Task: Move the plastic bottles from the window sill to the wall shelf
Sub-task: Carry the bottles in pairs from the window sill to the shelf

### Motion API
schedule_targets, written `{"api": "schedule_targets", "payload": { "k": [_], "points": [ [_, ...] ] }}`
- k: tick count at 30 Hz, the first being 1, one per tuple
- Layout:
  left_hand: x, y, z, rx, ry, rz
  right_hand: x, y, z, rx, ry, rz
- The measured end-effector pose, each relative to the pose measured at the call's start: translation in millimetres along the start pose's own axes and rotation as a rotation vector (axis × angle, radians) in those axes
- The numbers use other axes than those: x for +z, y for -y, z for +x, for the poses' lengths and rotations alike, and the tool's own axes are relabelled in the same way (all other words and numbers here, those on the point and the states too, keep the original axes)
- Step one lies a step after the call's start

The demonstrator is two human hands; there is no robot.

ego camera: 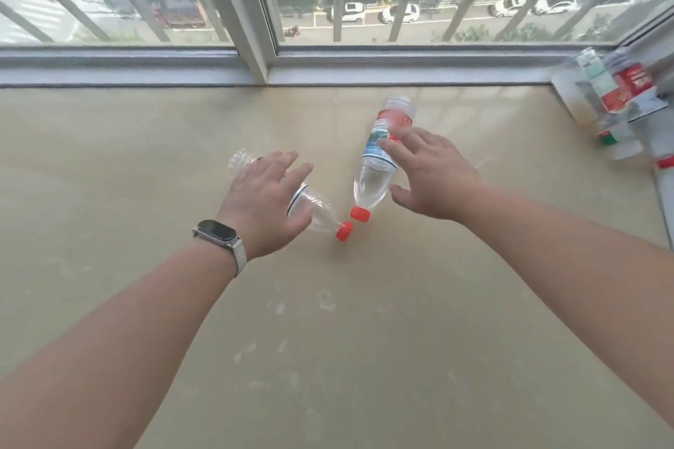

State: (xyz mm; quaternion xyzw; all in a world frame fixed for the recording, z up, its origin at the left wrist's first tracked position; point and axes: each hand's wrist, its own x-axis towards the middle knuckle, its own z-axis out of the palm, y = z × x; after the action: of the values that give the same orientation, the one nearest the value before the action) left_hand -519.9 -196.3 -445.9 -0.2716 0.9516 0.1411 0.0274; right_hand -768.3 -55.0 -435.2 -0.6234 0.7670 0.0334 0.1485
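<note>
Two plastic bottles lying flat on window sill, red caps nearly meeting: unlabelled bottle under left hand, labelled bottle just beside right hand. Both hands hovering w/ fingers spread, nothing gripped yet. Best to close around each mid-body, thumb opposite fingers, not near caps. Thin empty-looking plastic, prob. rolls and dents easily, so firm but light squeeze. More bottles blurred at far right corner. Wall shelf not in view.
</note>
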Motion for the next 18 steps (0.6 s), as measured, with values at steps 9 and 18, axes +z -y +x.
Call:
{"api": "schedule_targets", "payload": {
  "k": [9, 18],
  "points": [
    [30, 28, 12, 0.085, 0.182, 0.161, 24, -28, 43, -0.103, 0.073, -0.118],
    [45, 36, 3, 0.115, 0.03, 0.173, 45, -30, 69, -0.307, -0.079, -0.366]
  ]
}}
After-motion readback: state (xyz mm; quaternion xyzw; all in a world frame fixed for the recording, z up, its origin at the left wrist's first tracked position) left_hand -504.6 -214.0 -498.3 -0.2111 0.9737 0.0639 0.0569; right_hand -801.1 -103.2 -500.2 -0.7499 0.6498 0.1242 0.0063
